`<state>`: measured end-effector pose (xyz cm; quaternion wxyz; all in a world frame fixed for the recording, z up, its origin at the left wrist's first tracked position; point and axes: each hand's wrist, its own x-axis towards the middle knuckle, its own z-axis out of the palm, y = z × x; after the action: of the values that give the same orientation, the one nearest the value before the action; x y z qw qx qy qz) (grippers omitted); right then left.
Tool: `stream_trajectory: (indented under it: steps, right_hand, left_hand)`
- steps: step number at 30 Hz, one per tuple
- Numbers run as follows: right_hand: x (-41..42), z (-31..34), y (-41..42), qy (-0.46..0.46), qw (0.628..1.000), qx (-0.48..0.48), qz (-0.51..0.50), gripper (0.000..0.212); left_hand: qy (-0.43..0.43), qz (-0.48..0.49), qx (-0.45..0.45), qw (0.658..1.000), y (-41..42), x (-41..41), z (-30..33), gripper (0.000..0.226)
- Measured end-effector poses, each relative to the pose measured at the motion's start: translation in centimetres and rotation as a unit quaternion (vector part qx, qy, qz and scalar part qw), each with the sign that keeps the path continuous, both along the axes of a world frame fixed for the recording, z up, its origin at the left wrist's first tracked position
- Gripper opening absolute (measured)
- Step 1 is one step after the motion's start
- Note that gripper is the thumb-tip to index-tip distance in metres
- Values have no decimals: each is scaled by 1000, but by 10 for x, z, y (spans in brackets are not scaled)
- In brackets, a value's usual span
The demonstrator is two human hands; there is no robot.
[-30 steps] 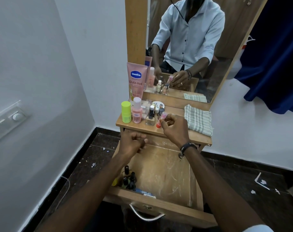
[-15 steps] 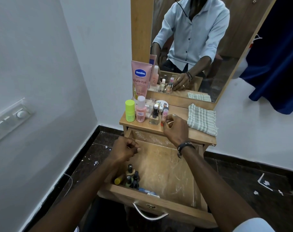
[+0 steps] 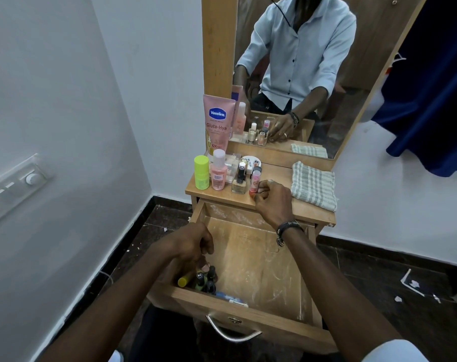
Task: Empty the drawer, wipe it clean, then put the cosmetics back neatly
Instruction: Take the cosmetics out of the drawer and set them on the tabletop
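At the front edge of the worktop [image 3: 222, 198], the right hand [image 3: 273, 202] pinches a small pink-capped bottle [image 3: 255, 182] standing upright beside a clear nail polish bottle [image 3: 239, 182], a pink bottle [image 3: 218, 173] and a lime-green container [image 3: 201, 172], with a folded checked cloth [image 3: 313, 186] near the right edge. Below, the open drawer [image 3: 251, 259] still holds dark little bottles [image 3: 207, 280] and a yellow tube [image 3: 184, 281] in its front left corner. The left hand [image 3: 190, 245] reaches down over them with curled fingers; whether it grips one I cannot tell.

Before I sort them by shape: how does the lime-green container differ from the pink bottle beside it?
The lime-green container is opaque, one colour and shorter; the pink bottle is translucent, white-capped, labelled and taller. Both stand upright on the tabletop, side by side.
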<state>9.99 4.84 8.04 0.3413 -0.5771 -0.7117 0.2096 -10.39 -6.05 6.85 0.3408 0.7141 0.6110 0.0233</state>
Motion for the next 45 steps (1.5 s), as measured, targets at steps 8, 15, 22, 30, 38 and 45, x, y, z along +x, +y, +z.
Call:
stream_trajectory:
  steps: [8,15,22,30,38,45]
  right_hand:
    - [15,-4,-7,37,998,34,-26,19]
    - [31,-10,-34,109,993,45,32,1]
    - [35,3,-33,49,937,-203,281,27]
    - [63,21,-17,32,945,-174,273,21]
    - [64,42,47,106,994,-27,23,8]
    - [25,37,69,9,999,-39,-14,8]
  left_hand:
    - [1,42,97,994,4,0,-1,21]
    - [-231,154,186,942,10,18,14,11]
    - [-392,251,191,864,23,53,19,21]
    - [-401,275,214,847,22,52,12,21]
    - [-252,200,184,929,1,20,-18,9]
    - [-133,123,142,973,-6,9,-32,41]
